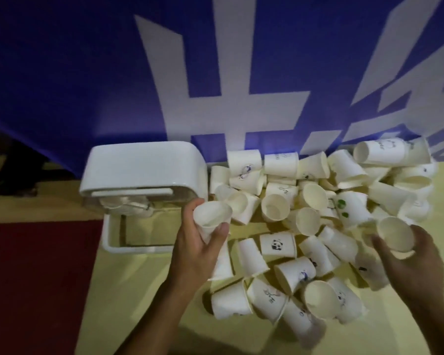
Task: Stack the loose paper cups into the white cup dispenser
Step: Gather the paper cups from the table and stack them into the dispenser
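Right of dispenser [141, 172]: left hand [198, 249] fingers curled round plain cup [212, 216]; right hand [415, 262] grips second cup [395, 234]. Panda-print cup [277, 245] nearby; banner [62, 73] lettering cropped, unreadable.

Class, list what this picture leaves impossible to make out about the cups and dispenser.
1. Head view: cups stored inside the white cup dispenser; its top covers most.
2. Head view: number of paper cups piled; upper ones bury lower ones.
3. Head view: print on the cup in the right hand; blurred.
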`<state>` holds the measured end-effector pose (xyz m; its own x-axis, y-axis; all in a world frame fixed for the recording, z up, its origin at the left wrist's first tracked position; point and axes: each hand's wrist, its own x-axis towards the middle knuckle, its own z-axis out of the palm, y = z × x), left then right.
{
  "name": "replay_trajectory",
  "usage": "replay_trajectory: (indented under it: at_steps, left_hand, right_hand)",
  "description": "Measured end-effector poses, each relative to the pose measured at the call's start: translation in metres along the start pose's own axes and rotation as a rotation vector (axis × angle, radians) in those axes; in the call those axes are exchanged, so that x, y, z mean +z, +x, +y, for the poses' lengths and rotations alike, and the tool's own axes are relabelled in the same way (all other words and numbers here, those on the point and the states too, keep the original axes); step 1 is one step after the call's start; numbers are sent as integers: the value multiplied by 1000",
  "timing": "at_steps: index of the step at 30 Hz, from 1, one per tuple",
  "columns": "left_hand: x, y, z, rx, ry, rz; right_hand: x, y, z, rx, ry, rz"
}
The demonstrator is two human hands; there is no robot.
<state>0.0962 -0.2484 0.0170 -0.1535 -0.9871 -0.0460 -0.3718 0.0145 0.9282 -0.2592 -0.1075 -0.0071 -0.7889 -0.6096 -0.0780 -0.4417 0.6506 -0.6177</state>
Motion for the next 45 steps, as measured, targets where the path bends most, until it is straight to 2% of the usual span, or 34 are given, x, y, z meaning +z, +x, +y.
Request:
replay_trajectory:
  at_steps: [10,17,25,31,36,45]
  left_hand:
    - [-114,-7,-43,-29,-9,155]
    - [-172,-5,-89,-63,18,199]
    - [-200,1,-108,-4,-4,201]
    - [-201,12,-123,26,40,151]
    - [-196,22,-144,19,109,86]
    - [-193,43,-170,-174,391,-145]
  right_hand:
    - [50,-78,-143,-227,84,6]
    - [108,-133,-214,-360,124,-188]
    - [166,-185,-243,-521,205,-365]
    - [183,-196,-250,-571,194,-377]
    - [193,-196,-247,-532,199,-423]
    - [219,-198,-257,-522,186,-506]
